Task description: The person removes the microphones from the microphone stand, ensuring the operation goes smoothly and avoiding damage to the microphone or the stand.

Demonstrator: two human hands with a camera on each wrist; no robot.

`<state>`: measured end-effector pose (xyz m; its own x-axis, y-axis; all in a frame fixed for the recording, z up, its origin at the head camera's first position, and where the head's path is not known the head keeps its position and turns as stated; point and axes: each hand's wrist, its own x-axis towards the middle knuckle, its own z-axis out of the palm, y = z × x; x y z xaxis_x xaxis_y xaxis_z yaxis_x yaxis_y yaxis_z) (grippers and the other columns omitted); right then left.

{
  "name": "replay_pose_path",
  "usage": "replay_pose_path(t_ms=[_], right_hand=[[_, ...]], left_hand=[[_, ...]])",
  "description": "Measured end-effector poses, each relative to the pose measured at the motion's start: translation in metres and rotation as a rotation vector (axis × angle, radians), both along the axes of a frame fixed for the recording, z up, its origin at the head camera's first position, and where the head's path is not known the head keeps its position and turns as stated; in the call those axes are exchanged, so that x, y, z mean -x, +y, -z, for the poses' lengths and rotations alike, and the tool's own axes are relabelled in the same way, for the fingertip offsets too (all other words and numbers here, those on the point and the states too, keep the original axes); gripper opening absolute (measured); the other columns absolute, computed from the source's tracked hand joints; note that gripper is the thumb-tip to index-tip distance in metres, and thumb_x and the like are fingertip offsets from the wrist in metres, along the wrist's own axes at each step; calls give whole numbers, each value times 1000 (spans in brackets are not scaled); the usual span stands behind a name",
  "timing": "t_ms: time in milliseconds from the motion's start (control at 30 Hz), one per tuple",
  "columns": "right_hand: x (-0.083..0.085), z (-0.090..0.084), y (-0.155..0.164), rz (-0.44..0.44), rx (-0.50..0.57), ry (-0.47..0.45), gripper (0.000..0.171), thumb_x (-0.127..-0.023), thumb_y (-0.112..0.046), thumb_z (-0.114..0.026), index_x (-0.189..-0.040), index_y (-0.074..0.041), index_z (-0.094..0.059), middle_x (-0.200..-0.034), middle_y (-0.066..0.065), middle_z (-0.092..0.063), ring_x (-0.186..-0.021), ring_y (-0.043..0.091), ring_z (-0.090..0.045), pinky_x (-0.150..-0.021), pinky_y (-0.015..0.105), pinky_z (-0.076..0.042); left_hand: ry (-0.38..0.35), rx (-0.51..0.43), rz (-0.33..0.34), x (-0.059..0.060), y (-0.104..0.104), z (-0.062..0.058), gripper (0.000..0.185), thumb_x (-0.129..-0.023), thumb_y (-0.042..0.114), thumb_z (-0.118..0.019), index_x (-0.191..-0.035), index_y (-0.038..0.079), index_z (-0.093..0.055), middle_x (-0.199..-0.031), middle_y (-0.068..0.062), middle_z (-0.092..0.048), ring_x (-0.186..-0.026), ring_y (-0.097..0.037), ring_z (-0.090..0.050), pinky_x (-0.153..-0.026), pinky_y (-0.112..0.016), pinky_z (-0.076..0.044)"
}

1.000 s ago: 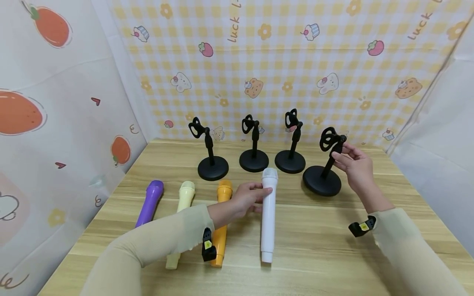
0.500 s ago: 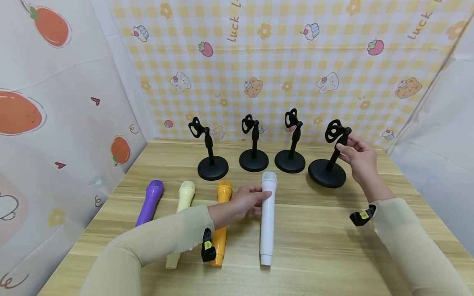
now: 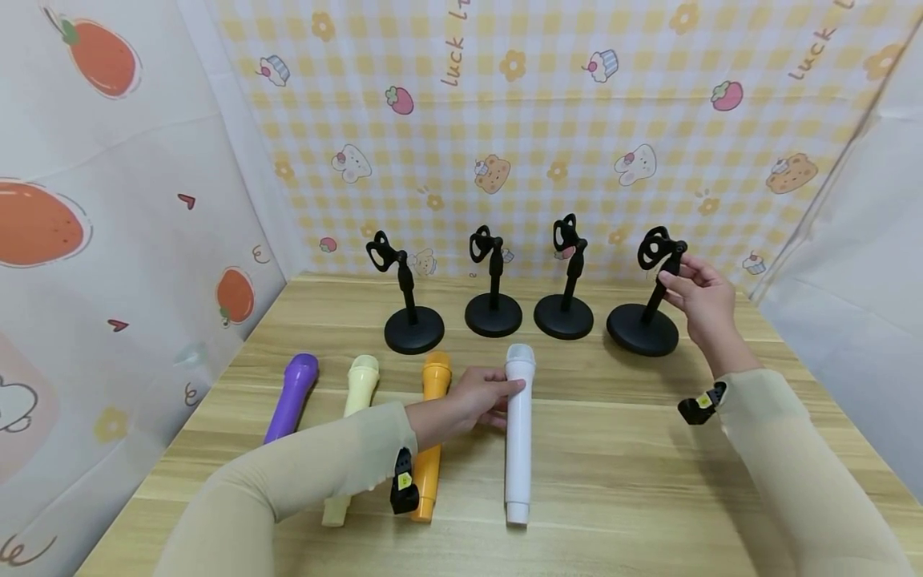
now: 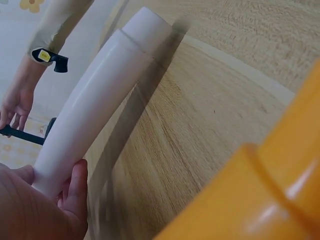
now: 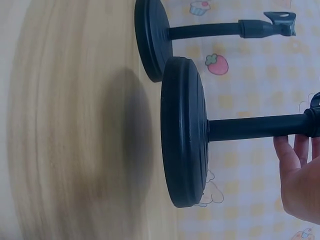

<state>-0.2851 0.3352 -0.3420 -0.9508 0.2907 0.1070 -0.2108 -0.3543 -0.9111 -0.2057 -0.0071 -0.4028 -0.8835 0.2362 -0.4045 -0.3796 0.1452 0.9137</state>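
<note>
My left hand (image 3: 481, 397) grips a white microphone (image 3: 518, 449) near its head, thumb on top. In the left wrist view the barrel of the white microphone (image 4: 95, 100) slants over the wood, its shadow beside it. My right hand (image 3: 705, 300) pinches the pole of a black microphone stand (image 3: 643, 330) just under its clip. In the right wrist view the round base of that stand (image 5: 182, 132) appears lifted off the table, with a shadow apart from it. An orange microphone (image 3: 428, 473) lies left of the white one, partly covered by my left wrist.
Several black stands line the back: one at left (image 3: 414, 329), one in the middle (image 3: 493, 314), one at right (image 3: 564, 316). A cream microphone (image 3: 358, 393) and a purple microphone (image 3: 292, 397) lie on the wooden table (image 3: 613, 497). Patterned cloth walls (image 3: 548, 120) close in the back and sides.
My right hand has carried its stand backward and slightly right, toward the back cloth. My left hand has brought the white microphone slightly nearer the front, its grip unchanged.
</note>
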Motion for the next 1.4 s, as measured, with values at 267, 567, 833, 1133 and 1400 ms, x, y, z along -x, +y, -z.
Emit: replay_pose_path(t_ms=[267, 567, 833, 1133, 1400], right_hand=[[8, 1, 1, 36, -50, -26, 35, -81, 7, -74, -108, -13, -66, -94, 1, -58, -75, 9, -68, -66, 26, -57], [16, 8, 9, 69, -48, -62, 36, -80, 5, -76, -109, -14, -67, -96, 1, -59, -76, 9, -67, -67, 25, -57], [20, 11, 14, 83, -25, -85, 37, -78, 6, -78, -106, -15, -68, -96, 2, -58, -75, 9, -68, -64, 26, -57], [24, 13, 16, 101, -53, -105, 41, -77, 2, -79, -112, -15, -66, -100, 2, -56, -76, 7, -67, -67, 25, -57], [25, 15, 18, 96, -18, -102, 42, -79, 7, -76, -113, -13, -64, -98, 2, -57, -74, 8, -68, -65, 25, -57]], left_hand=[[-7, 5, 0, 0, -1, 4, 30, -91, 22, -71, -112, 1, -68, -92, -12, -67, -76, -21, -65, -61, -35, -58], [-11, 42, 7, 0, -2, 6, 25, -92, 21, -70, -107, 1, -68, -92, -13, -66, -76, -22, -64, -61, -35, -58], [-5, 78, 0, -1, 0, 6, 24, -92, 21, -70, -107, 3, -68, -92, -12, -65, -75, -21, -62, -59, -32, -58], [11, 102, -7, -1, 2, 9, 25, -91, 22, -71, -108, 3, -68, -90, -11, -64, -72, -19, -61, -58, -32, -57], [43, 125, -41, -3, 5, 11, 28, -91, 20, -72, -109, 0, -65, -87, -12, -64, -68, -18, -62, -55, -32, -57]])
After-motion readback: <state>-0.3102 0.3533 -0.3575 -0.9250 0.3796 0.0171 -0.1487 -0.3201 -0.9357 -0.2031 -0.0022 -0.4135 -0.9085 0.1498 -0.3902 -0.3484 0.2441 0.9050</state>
